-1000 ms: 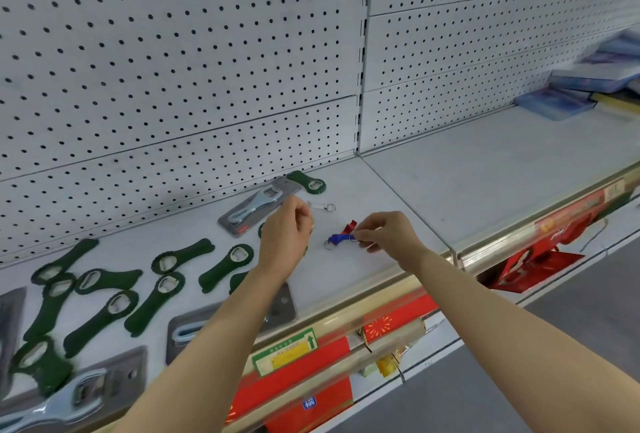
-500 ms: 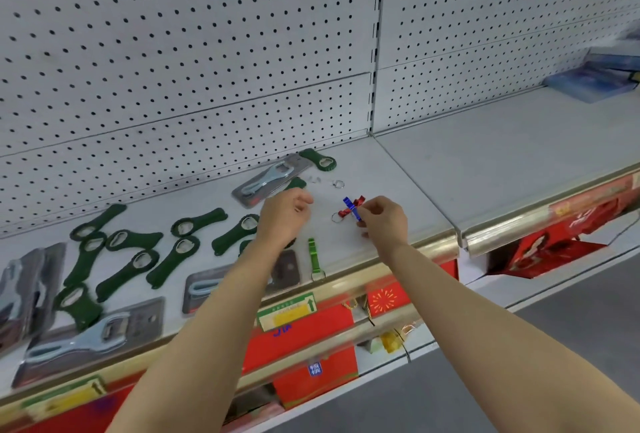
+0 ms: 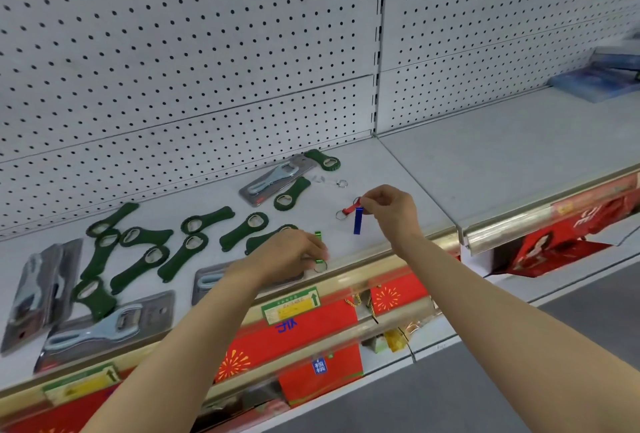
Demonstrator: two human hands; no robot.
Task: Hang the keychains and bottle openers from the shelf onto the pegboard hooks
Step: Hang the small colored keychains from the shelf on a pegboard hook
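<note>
My right hand (image 3: 393, 211) pinches the ring of a blue keychain opener (image 3: 357, 221), which hangs just above the white shelf (image 3: 485, 162); a red keychain (image 3: 348, 210) lies right beside it. My left hand (image 3: 287, 252) reaches down onto a small green keychain opener (image 3: 318, 236) near the shelf's front edge, fingers curled around it. Several dark green bottle openers (image 3: 194, 224) lie scattered on the shelf to the left. The white pegboard (image 3: 194, 62) rises behind the shelf; I see no hooks on it.
Carded silver openers lie at the back (image 3: 277, 176), under my left wrist (image 3: 207, 282) and at the front left (image 3: 104, 332). Loose key rings (image 3: 341, 184) sit behind the red keychain. Blue packages (image 3: 595, 79) lie far right. Red goods fill the lower shelf (image 3: 311, 346).
My right hand has lifted the blue keychain off the shelf so it hangs down. My left hand moved down and forward onto the green keychain opener.
</note>
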